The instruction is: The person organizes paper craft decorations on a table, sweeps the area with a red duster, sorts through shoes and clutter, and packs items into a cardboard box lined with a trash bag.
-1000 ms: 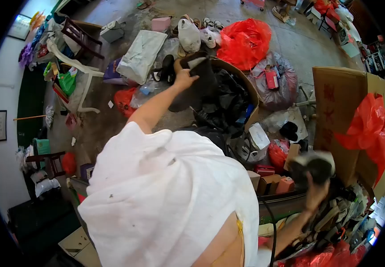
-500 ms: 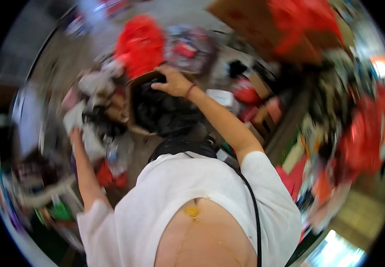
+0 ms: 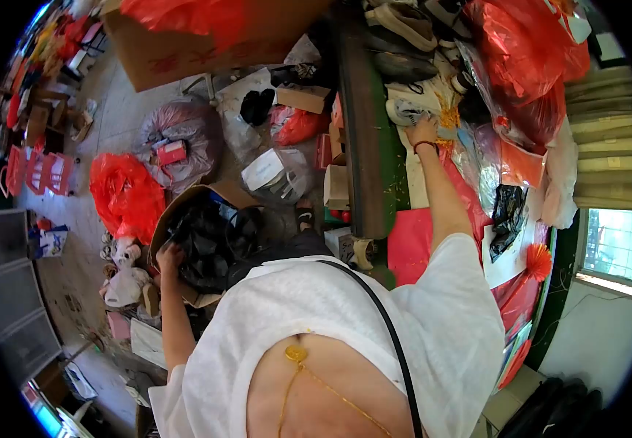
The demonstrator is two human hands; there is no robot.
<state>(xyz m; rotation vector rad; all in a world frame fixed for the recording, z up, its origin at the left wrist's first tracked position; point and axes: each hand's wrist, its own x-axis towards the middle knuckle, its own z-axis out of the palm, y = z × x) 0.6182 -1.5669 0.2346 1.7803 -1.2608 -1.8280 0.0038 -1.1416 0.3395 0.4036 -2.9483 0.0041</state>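
My left hand (image 3: 170, 257) is at the left rim of an open cardboard box (image 3: 156, 232), its fingers curled over the edge. Inside the box lies crumpled black plastic bagging (image 3: 206, 244). On the cluttered bench to the right, my right hand (image 3: 422, 133) has its fingers closed at the near end of a grey and white sneaker (image 3: 403, 111). Yellow shredded strands (image 3: 447, 109) lie beside those fingers. More shoes (image 3: 403, 25) are heaped farther up the bench.
A red plastic bag (image 3: 122, 193) and a stuffed greyish bag (image 3: 184, 135) sit beyond the box. A large carton (image 3: 177, 66) stands at the far side. The bench's dark edge (image 3: 363, 146) runs along my right. Red bags (image 3: 516, 51) pile up there.
My view has turned right. My right hand has left the cardboard box and reached the sneaker on the bench. My left hand has moved from the white items at left to the box's rim.
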